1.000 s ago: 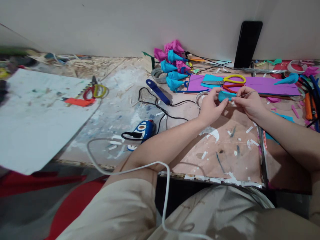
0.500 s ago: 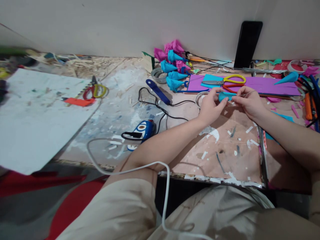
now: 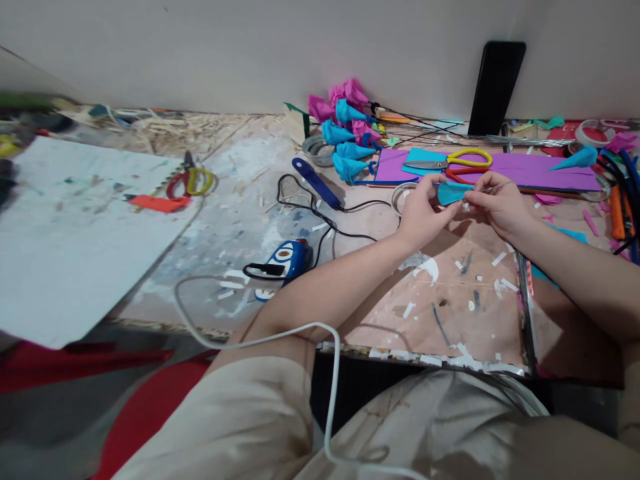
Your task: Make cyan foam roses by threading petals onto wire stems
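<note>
Above the table (image 3: 425, 293), nearer its back edge than its front one, a small blue piece (image 3: 451, 193) is spanning the gap between two hands. The left hand (image 3: 421, 208) is pinching its left end between thumb and fingers, and the right hand (image 3: 500, 201) is pinching its right end with the fingertips drawn together. Just beyond, scissors (image 3: 469, 159) with yellow and orange handles are lying on a purple sheet (image 3: 530, 171), which is running along the back edge. A ring of tape (image 3: 399, 200) is resting just beside the left hand. Blue cones (image 3: 347, 152) and pink blooms (image 3: 350, 95) are clustering by the back edge, left of the sheet, while a black phone (image 3: 496, 87) is leaning against the wall (image 3: 225, 53) there. Toward the front edge, a blue device (image 3: 295, 257) is sitting beyond the left forearm, partly hidden.
</note>
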Motion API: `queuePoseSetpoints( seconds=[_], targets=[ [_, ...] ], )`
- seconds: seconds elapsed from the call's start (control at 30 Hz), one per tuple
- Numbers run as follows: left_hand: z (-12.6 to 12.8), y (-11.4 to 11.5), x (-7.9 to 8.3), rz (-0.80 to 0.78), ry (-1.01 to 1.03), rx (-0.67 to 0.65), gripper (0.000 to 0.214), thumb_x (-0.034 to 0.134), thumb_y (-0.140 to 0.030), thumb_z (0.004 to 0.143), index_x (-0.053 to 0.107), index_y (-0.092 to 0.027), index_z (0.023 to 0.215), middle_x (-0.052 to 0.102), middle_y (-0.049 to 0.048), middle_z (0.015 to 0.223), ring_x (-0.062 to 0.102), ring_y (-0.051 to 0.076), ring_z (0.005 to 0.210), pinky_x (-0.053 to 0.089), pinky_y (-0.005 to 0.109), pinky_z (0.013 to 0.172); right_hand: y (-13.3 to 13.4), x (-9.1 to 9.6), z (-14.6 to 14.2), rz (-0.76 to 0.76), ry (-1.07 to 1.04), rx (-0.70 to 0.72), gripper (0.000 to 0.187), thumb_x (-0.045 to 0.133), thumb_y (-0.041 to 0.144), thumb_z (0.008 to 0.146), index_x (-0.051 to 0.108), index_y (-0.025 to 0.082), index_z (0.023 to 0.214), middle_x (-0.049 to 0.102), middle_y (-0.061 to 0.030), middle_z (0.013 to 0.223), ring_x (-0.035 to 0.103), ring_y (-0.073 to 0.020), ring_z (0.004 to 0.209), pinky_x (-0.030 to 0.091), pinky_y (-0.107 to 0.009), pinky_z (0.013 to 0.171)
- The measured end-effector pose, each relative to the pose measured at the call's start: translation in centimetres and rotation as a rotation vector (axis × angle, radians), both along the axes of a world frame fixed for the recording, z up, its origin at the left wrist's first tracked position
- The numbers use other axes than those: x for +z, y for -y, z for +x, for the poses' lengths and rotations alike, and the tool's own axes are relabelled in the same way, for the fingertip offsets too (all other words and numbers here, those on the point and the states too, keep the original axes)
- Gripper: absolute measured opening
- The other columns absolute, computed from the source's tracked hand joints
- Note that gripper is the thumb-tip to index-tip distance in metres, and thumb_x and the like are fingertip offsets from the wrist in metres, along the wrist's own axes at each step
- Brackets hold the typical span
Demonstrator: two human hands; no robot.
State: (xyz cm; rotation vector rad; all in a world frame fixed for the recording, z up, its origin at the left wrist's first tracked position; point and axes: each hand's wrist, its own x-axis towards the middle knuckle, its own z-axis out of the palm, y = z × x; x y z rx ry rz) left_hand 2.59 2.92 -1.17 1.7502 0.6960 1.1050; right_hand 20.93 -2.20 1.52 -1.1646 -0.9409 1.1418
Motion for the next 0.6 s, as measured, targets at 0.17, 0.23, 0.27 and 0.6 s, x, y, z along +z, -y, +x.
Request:
queuePoseSetpoints(
  seconds=[0.17,0.23,0.27,0.6],
  targets=[
    [-0.13,0.00,0.27,0.020,0.017,0.007,0.038,0.082,-0.029,0.091,0.056,-0.022,0.118,0.073,-0.0036,0.083,0.073,0.012,0.073,0.050,0.020,0.059,-0.02,-0.06,0.02,0.023,0.005,-0.019,0.052,0.109,0.039,0.054,0.061,0.023,0.070,0.065,0.0047,0.058,0.059,-0.0108,0.052,0.049,-0.020,0.046],
    [-0.19,0.05,0.46,0.014,0.025,0.005,0.037,0.083,-0.030,0.092,0.057,-0.023,0.117,0.073,-0.0027,0.085,0.074,0.012,0.074,0.050,0.020,0.060,-0.06,-0.19,0.09,0.031,0.007,-0.019,0.050,0.108,0.038,0.057,0.062,0.024,0.071,0.065,0.0043,0.059,0.059,-0.0112,0.052,0.046,-0.020,0.045],
    [-0.21,0.08,0.54,0.013,0.022,0.008,0.037,0.084,-0.032,0.092,0.057,-0.023,0.116,0.073,-0.0028,0.084,0.074,0.012,0.073,0.050,0.021,0.060,-0.09,-0.24,0.12,0.035,0.008,-0.018,0.049,0.108,0.038,0.058,0.063,0.024,0.071,0.065,0.0043,0.059,0.059,-0.0112,0.052,0.045,-0.020,0.045],
    [-0.25,0.27,0.64,0.021,-0.025,0.053,0.037,0.084,-0.038,0.094,0.059,-0.023,0.116,0.067,-0.0075,0.071,0.061,0.009,0.056,0.047,0.021,0.056,0.01,0.16,-0.13,0.004,0.010,-0.030,0.055,0.109,0.044,0.054,0.061,0.024,0.071,0.065,0.0041,0.059,0.056,-0.0107,0.048,0.038,-0.020,0.040]
  ],
)
